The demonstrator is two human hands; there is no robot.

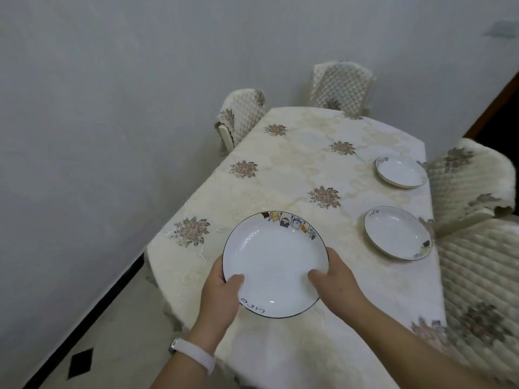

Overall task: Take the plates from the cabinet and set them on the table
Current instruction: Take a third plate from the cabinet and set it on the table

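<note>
I hold a white plate (273,259) with a dark rim and small coloured drawings along its far edge, over the near left part of the table (283,169). My left hand (222,293) grips its near left rim, thumb on top. My right hand (334,279) grips the near right rim, thumb inside. Whether the plate touches the cloth I cannot tell. Two more white plates lie on the table's right side: a nearer plate (397,233) and a farther plate (401,171).
A cream floral cloth covers the table. Quilted chairs stand around it: one at the far left (241,119), one at the far end (341,87), two on the right (469,181). A grey wall runs along the left, with tiled floor (92,352) below.
</note>
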